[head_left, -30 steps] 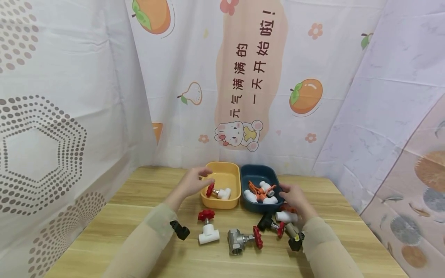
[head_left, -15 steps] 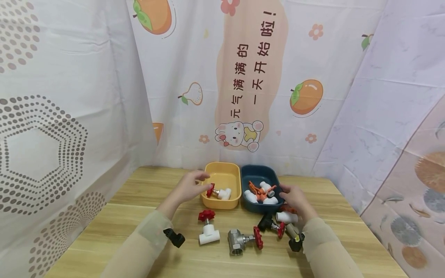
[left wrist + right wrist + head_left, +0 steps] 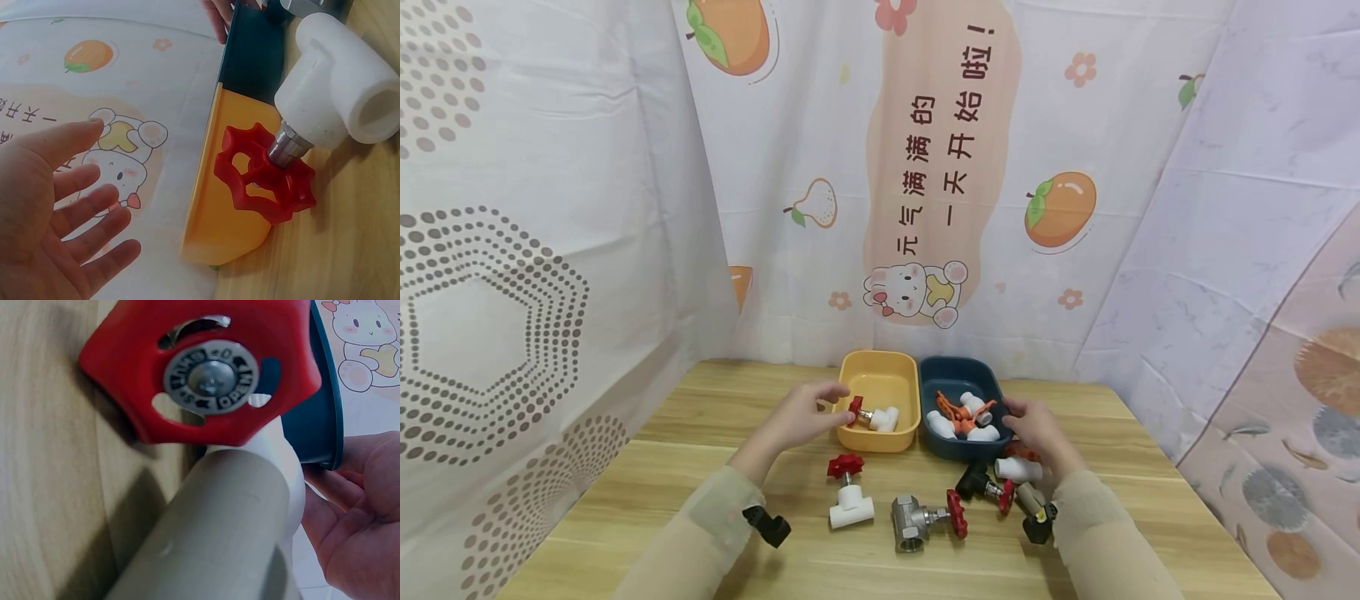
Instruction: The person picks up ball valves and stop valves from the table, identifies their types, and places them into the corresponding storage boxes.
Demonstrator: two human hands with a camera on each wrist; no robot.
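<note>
My left hand (image 3: 805, 412) is beside the left rim of the yellow bin (image 3: 847, 442), its fingers spread and holding nothing; the left wrist view shows the bare palm (image 3: 37, 212). Inside that bin lies a white plastic valve (image 3: 883, 418) with a red handwheel. My right hand (image 3: 1036, 425) grips the right rim of the dark blue bin (image 3: 942, 367), with digits on either side of the edge in the right wrist view. White ball valves (image 3: 983, 432) with orange handles (image 3: 951, 406) lie in the blue bin.
In front of the bins lie a white valve (image 3: 851, 505) with a red handwheel, a metal gate valve (image 3: 910, 522) and a black valve (image 3: 974, 478). A white fitting (image 3: 1018, 468) and a grey-beige fitting (image 3: 1028, 497) sit by my right wrist. A printed curtain (image 3: 790, 283) hangs behind.
My left hand has drawn back leftward and toward me from the yellow bin's left side. The right hand stays at the blue bin's rim, and the valves have not moved.
</note>
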